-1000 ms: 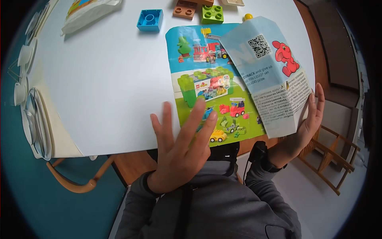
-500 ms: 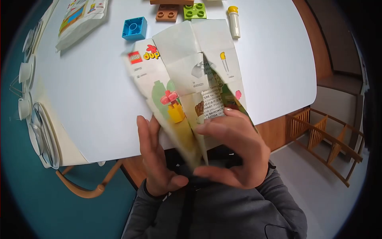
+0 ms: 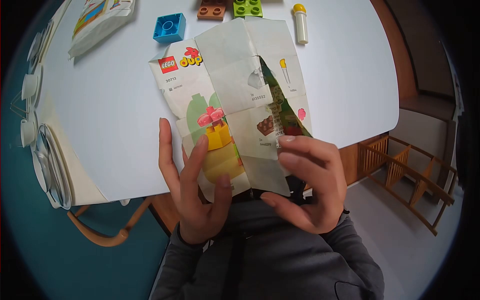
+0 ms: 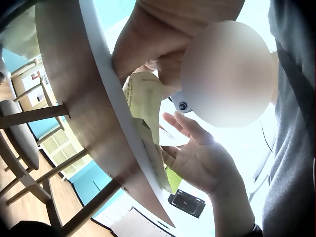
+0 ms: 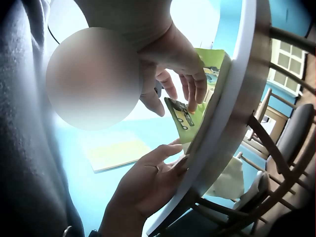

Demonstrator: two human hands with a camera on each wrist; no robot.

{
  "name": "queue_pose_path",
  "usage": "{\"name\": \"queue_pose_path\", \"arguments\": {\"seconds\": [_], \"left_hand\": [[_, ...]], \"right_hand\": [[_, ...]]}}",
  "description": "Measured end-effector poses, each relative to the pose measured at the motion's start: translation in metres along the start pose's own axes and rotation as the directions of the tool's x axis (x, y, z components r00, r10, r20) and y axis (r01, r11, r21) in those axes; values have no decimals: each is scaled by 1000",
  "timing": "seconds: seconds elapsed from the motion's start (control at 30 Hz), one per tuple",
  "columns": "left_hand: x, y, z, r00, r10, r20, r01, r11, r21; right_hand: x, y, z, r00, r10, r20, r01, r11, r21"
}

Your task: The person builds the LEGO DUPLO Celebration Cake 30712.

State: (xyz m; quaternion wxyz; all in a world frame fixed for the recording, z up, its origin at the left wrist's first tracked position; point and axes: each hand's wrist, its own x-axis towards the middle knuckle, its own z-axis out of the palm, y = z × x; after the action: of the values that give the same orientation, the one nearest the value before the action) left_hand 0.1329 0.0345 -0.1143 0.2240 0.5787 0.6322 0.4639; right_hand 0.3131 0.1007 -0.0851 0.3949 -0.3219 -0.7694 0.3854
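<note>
Folded leaflet [image 3: 225,95] hiding most inner print; far green brick [image 3: 247,8] running off-frame. Left hand [image 3: 194,200] overlapping near left, fingers apart; right hand [image 3: 322,185] curving, thumb clear of fingers.

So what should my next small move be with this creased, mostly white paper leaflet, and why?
Probably press the creased, mostly white paper leaflet flatter with your right hand: a slanting, dark green opening gapes between its panels close to that hand, while your left hand is at the lower left, possibly able to steady it.
</note>
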Motion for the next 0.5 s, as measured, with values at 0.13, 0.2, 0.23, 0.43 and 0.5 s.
{"name": "queue_pose_path", "arguments": {"seconds": [0.13, 0.2, 0.23, 0.43, 0.5], "left_hand": [[0, 2, 0, 1000, -27, -15, 27, 999, 27], [-1, 3, -1, 998, -47, -41, 47, 999, -10], [-2, 3, -2, 997, -73, -41, 72, 997, -10], [-5, 4, -2, 990, -119, -73, 117, 993, -27], [-4, 4, -2, 989, -110, -96, 106, 993, -47]], "right_hand": [[2, -2, 6, 992, -57, 111, 58, 998, -5], [5, -5, 8, 993, -39, 110, 41, 999, -17], [5, -3, 8, 992, -73, 106, 77, 996, -40], [-2, 2, 12, 999, -50, -11, 51, 999, 12], [-2, 4, 11, 994, -84, -71, 86, 996, 15]]}}
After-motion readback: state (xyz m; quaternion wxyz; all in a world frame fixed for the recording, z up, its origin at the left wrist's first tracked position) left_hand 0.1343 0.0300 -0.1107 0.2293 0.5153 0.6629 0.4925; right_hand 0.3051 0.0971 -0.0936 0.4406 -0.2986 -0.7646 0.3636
